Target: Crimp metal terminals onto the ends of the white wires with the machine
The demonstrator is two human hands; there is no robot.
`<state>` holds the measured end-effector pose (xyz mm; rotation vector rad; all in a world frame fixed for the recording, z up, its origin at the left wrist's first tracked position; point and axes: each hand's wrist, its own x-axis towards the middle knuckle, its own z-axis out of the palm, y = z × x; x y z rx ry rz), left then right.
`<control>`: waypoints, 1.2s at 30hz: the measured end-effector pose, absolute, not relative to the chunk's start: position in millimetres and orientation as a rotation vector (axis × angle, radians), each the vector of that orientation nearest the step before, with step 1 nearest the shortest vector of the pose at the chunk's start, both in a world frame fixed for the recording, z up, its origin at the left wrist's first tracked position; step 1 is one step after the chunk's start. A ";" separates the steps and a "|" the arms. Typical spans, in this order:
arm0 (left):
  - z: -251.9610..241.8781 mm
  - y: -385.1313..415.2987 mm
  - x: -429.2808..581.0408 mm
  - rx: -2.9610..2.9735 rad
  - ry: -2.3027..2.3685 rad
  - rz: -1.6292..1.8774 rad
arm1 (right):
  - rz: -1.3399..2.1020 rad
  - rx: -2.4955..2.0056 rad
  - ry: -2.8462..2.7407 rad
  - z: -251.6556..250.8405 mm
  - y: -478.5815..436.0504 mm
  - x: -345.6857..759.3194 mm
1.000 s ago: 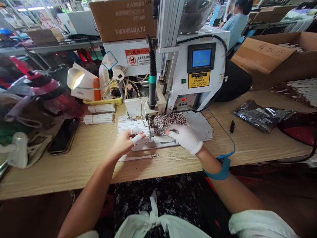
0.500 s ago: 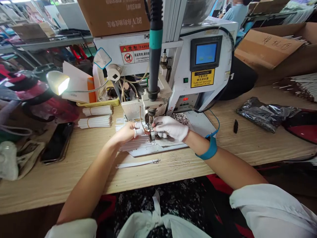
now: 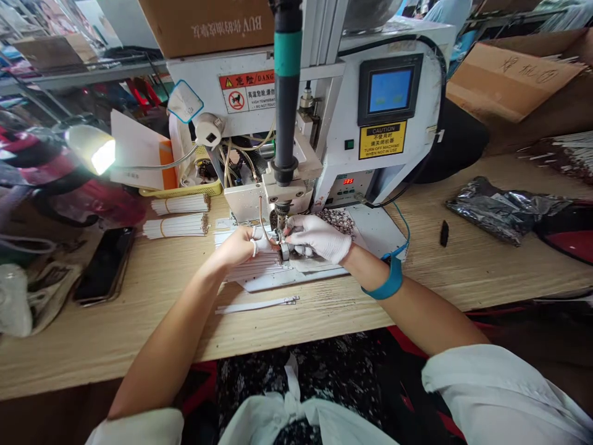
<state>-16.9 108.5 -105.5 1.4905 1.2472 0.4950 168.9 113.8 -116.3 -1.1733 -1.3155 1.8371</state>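
Nearby, cartons (image 3: 514, 80) and shelves (image 3: 78, 71) crowd the pale wooden workbench (image 3: 139, 315). The left hand (image 3: 236, 247) and gloved right hand (image 3: 319, 238) pinch closed on a white strip (image 3: 273, 242), its long axis crosswise under the machine's head (image 3: 282, 213).

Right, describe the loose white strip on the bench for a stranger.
Find the white machine with the yellow caution label, then the pale plate at its foot on the wooden bench. The white strip lies just in front of that plate. Unlike the banded bundles to the left, it lies alone, with a small metal fitting at its right end.

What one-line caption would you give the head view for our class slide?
Left hand and gloved right hand meet under a soldering machine.
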 end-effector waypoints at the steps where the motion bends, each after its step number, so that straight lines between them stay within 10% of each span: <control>1: -105.3 108.1 -16.6 1.488 1.250 0.497 | 1.838 -1.172 -1.310 -116.4 114.0 169.0; 30: -90.9 101.0 -23.4 1.702 1.322 0.409 | 1.735 -1.191 -1.567 -107.7 115.9 191.4; 36: -80.9 60.2 -14.7 2.149 1.338 -0.109 | 1.716 -1.312 -1.878 -107.7 119.5 203.7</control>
